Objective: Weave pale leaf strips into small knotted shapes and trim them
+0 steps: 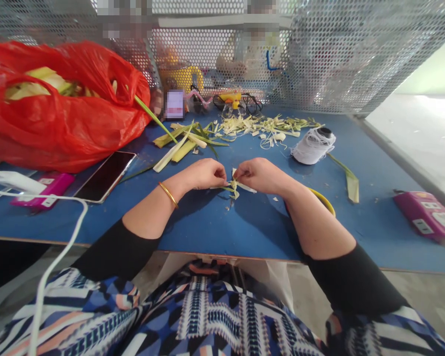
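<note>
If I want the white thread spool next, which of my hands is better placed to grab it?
Right, most likely: your right hand is nearer the white thread spool, while your left hand is farther left. Both are at the pale leaf piece now.

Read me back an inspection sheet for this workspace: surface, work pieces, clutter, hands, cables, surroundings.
Surface: blue table, strewn with small scraps.
Work pieces: pale leaf piece at the fingertips; leaf strips and a heap of shavings beyond; white thread cone to the right.
Clutter: red bag holding plant material, dark-screened phone, magenta item near the right edge.
Hands: right hand pinches the leaf piece; left hand is curled close beside it, grip unclear.
Cables: white cable crosses the table's left part and hangs over the near edge.
Surroundings: perforated metal screen along the far side; shapes behind it are blurred.
</note>
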{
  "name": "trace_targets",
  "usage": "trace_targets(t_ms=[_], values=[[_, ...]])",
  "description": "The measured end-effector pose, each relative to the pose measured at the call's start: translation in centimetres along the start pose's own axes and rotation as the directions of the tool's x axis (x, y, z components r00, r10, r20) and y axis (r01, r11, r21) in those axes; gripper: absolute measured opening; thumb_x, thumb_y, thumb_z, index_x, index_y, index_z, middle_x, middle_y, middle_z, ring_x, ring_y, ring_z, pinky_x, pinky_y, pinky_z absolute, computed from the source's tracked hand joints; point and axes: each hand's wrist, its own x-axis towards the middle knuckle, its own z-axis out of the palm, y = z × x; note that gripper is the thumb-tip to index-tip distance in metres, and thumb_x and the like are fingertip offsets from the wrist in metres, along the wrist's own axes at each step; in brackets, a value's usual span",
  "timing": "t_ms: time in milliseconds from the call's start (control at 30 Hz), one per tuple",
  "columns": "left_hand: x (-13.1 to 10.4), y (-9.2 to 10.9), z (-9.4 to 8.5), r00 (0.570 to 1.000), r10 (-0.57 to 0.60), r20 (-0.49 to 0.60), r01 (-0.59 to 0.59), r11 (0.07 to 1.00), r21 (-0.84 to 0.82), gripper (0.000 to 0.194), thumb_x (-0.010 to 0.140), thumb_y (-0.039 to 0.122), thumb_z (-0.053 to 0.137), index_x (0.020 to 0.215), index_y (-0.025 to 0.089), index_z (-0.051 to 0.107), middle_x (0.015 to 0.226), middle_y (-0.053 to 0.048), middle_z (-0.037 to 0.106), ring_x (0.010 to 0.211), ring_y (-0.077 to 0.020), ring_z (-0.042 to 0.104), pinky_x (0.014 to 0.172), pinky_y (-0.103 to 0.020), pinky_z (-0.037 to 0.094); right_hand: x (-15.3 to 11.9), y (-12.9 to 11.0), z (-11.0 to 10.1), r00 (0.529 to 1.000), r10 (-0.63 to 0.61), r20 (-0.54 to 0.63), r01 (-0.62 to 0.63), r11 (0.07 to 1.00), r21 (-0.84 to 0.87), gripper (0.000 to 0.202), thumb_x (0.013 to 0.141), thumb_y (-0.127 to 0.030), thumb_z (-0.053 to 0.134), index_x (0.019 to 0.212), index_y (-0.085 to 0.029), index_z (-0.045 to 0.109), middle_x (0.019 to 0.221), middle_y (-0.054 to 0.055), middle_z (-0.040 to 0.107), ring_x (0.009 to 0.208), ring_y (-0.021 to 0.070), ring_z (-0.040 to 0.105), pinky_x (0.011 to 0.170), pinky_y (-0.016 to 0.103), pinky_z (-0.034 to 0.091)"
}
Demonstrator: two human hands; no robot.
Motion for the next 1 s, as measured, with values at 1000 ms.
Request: trace_targets(t_ms=[1000], values=[[-0.2,0.0,-1.8,0.995,-0.093,-0.029,0.092,0.996,-0.012,0.014,0.069,0.014,0.073,0.057,0.018,0.068,0.049,0.003,0.056,0.05,-0.0112,0.044,0.055,-0.028,0.027,0.0,-0.1,-0.1,0.999,0.013,0.043,-0.012,1.0,-0.014,0.021,0.083,-0.014,0.053,0.087,-0.018,0.073,0.089,0.005,0.075,0.077,0.0149,0.063,0.067,0.023,0.039]])
